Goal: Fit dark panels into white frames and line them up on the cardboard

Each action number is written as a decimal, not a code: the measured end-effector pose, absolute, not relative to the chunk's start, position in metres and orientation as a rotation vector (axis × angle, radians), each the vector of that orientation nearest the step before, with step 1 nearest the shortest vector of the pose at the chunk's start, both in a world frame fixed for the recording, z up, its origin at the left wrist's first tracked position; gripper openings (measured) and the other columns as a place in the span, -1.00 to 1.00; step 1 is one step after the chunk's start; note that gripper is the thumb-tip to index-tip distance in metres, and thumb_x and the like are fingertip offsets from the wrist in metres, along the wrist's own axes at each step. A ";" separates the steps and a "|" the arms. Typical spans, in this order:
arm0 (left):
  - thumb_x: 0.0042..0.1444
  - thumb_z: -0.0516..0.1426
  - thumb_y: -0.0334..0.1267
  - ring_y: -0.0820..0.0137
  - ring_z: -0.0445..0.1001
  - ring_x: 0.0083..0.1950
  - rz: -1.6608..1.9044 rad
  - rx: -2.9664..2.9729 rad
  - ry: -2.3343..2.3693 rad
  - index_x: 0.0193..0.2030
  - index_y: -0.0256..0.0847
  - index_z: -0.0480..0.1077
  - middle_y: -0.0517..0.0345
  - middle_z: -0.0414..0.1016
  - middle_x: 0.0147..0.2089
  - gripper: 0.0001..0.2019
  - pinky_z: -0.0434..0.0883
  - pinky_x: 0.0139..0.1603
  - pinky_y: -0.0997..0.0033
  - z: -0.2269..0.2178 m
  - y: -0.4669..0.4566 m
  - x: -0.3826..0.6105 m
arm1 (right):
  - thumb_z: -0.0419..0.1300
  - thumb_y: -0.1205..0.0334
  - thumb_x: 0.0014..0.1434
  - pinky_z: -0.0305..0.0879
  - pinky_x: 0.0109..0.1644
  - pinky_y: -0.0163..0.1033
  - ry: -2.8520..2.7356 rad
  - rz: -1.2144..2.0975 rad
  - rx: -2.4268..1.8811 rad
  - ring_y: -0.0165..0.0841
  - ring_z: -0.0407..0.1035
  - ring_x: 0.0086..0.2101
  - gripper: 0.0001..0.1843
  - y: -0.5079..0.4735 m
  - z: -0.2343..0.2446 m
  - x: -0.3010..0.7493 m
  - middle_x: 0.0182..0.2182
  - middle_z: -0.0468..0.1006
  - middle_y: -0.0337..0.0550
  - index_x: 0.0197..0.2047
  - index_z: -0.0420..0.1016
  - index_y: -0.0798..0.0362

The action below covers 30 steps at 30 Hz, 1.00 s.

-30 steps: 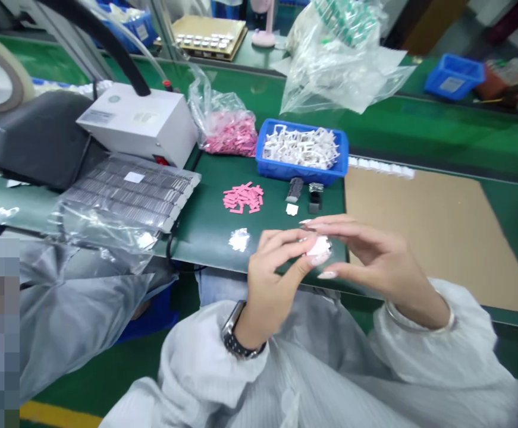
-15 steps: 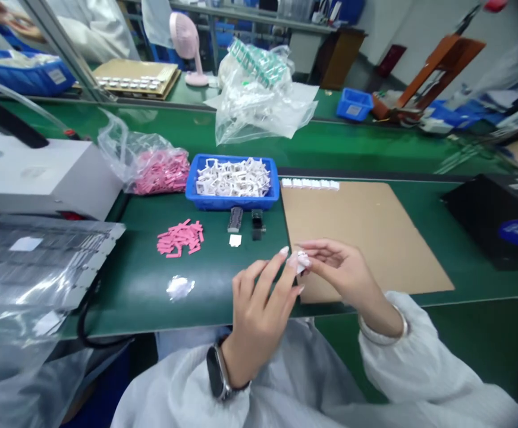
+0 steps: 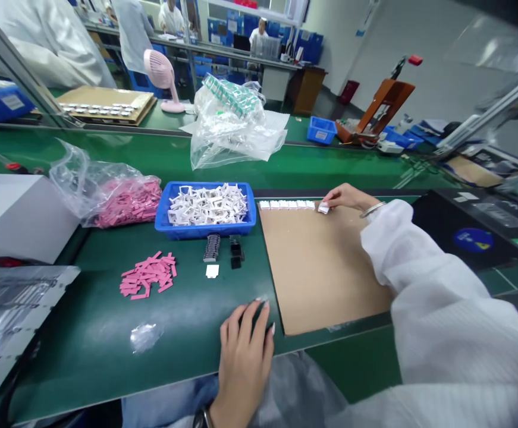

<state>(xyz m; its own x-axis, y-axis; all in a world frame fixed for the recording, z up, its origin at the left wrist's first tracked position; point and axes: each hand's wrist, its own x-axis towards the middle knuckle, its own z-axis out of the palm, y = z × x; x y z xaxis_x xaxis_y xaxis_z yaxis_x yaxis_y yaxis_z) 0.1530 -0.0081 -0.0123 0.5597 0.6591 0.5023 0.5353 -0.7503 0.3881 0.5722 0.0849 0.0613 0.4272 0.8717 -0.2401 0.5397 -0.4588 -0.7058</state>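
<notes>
At the far edge of the brown cardboard sheet (image 3: pixel 325 273), my right hand (image 3: pixel 347 196) pinches a small white plastic part (image 3: pixel 323 207). That part is just right of a row of similar white parts (image 3: pixel 286 204) along the board's back edge. My left hand (image 3: pixel 246 351) lies empty on the front edge of the green table, fingers spread, left of the cardboard. Beyond it are a small white square piece (image 3: pixel 212 271), a stack of dark grey pieces (image 3: pixel 212 247) and some black pieces (image 3: pixel 236 252).
A blue bin (image 3: pixel 205 232) holds many white plastic frames. Left of it are a bag of pink strips (image 3: pixel 129 201) and a loose pink pile (image 3: pixel 148 274). A white box (image 3: pixel 18 208) stands at left, a black case (image 3: pixel 473 226) at right. Clear plastic bags (image 3: pixel 236 131) lie behind.
My right hand has carried the white part away from my left hand to the far edge of the cardboard. My left hand has let go and come down on the table edge.
</notes>
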 end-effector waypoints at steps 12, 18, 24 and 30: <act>0.18 0.06 -0.42 0.25 0.46 -0.05 0.985 2.695 1.035 -0.04 -0.24 0.49 0.02 0.59 -0.05 -0.74 0.28 -0.08 0.22 -0.012 -0.006 0.158 | 0.21 0.30 0.23 0.44 -0.25 -0.30 -1.350 0.924 -2.245 -0.50 0.41 -0.40 -0.91 0.114 0.050 0.598 -0.39 0.53 -0.25 -0.28 0.49 0.15; 0.17 0.06 -0.43 0.27 0.44 -0.02 0.947 2.635 1.057 -0.03 -0.24 0.48 0.04 0.57 -0.03 -0.73 0.27 -0.03 0.22 -0.009 -0.010 0.156 | 0.39 0.33 -0.04 0.39 -0.24 -0.29 -1.305 0.820 -2.183 -0.42 0.41 -0.44 -0.90 0.109 0.052 0.588 -0.48 0.58 -0.13 -0.40 0.58 0.15; 0.19 0.05 -0.41 0.26 0.41 0.00 0.956 2.622 1.078 -0.02 -0.23 0.44 0.07 0.55 -0.02 -0.74 0.24 0.01 0.18 -0.016 -0.015 0.156 | 0.36 0.32 0.00 0.39 -0.31 -0.24 -1.220 0.571 -2.216 -0.45 0.36 -0.55 -0.85 0.106 0.053 0.572 -0.62 0.48 -0.24 -0.51 0.50 0.16; 0.18 0.04 -0.43 0.23 0.38 0.02 0.954 2.478 1.008 -0.01 -0.22 0.41 0.03 0.53 -0.01 -0.73 0.29 0.00 0.15 -0.014 -0.015 0.151 | 0.23 0.12 0.14 0.31 -0.12 -0.09 -1.225 -0.029 -2.054 -0.29 0.38 -0.34 -0.75 0.087 0.063 0.500 -0.46 0.48 -0.15 -0.46 0.42 0.11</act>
